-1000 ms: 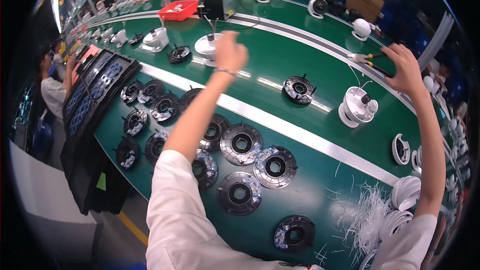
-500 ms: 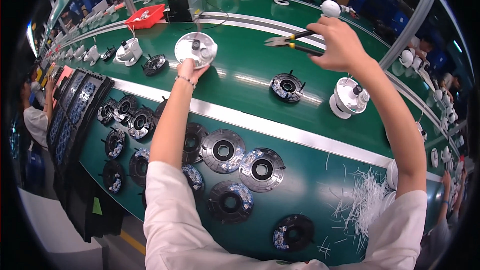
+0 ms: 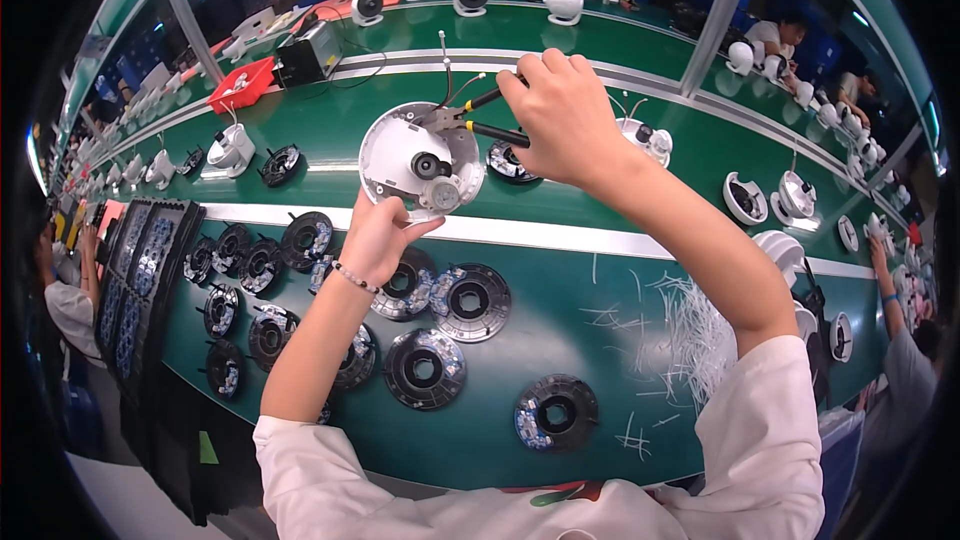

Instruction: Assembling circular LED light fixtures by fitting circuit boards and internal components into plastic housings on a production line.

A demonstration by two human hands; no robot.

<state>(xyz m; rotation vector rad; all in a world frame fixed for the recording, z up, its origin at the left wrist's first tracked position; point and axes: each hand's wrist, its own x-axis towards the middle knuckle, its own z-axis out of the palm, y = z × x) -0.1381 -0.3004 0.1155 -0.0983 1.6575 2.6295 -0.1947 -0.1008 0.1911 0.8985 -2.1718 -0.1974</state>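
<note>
My left hand (image 3: 376,240) grips a round white camera housing (image 3: 390,152) from below and tilts its open side toward me. Inside the housing sit a black lens and a grey round part. Thin wires (image 3: 446,65) with small plugs rise from its far rim. Black-and-yellow cutting pliers (image 3: 492,132) are held in my right hand (image 3: 568,120), their jaws at the base of the wires. Whether the jaws touch a wire or a tie, I cannot tell. Partly behind the pliers and my right hand lies a black disc (image 3: 512,165) with a circuit board.
Several black ring-shaped discs (image 3: 470,302) with blue boards lie on the green bench. White plastic strip offcuts (image 3: 695,340) are heaped right of centre. More white housings (image 3: 232,152) stand along the belt, near a red bin (image 3: 241,86). A black tray rack (image 3: 140,280) leans at left. Co-workers sit around.
The pliers have come down and left to the housing, which is raised nearer and tilted toward me. Its wires now stand upright in plain sight. My view has shifted.
</note>
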